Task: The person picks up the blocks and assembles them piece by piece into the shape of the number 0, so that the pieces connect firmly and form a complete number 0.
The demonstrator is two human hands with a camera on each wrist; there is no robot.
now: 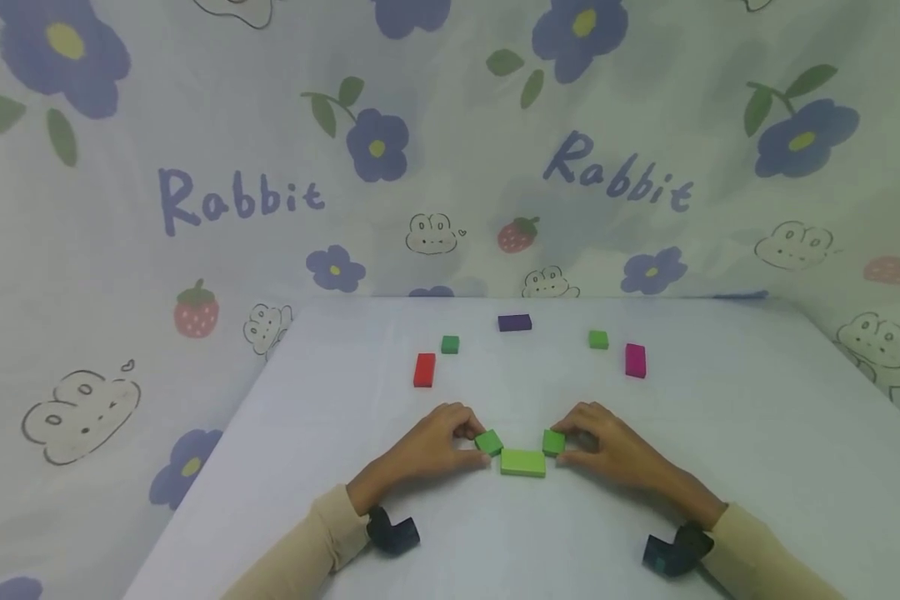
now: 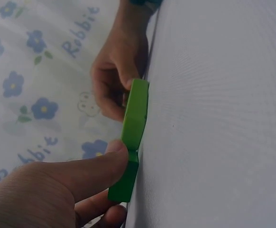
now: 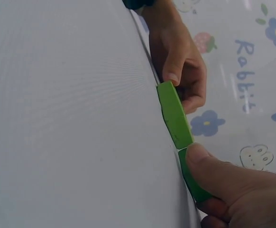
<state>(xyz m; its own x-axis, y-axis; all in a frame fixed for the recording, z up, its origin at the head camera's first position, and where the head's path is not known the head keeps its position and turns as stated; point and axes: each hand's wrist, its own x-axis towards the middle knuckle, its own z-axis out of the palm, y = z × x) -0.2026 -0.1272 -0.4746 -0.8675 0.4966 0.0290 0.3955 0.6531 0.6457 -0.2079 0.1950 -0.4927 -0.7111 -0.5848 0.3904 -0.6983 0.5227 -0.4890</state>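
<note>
Lime block (image 1: 522, 463): lay flat and crosswise on the near half of the white table (image 1: 330, 358), between the left hand (image 1: 438, 442) and the right hand (image 1: 607, 446).
Left green block (image 1: 487, 442): sat askew at the far left corner of the lime block, touching or nearly so.
Right green block (image 1: 552, 442): sat at the far right corner, also too close to tell from touching.
Left hand: pinched the left green block between thumb and fingers, in a narrow grip.
Right hand: pinched the right green block likewise, just as narrow.
Beige sleeves (image 1: 315, 533): reached down both forearms to the wrists.
Black wrist devices (image 1: 393, 535): jutted inward from the wrists.
Red block (image 1: 424, 370): lay beyond the left hand, lengthwise away from the person.
Dark green block (image 1: 450, 344): lay near the red block, slightly farther off.
Purple block (image 1: 514, 322): lay crosswise near the far edge.
Small lime-green block (image 1: 598, 339): lay to the right of the purple block.
Magenta block (image 1: 635, 361): lay beyond the right hand, near the small lime-green block.
White table: ran smooth to a straight far edge; showed faint, fine lines in both wrist views.
Pale cloth (image 1: 450, 158): rose behind and along both sides, softly rumpled, printed with blue flowers, green leaves, strawberries, outlined rabbits and the word "Rabbit".
</note>
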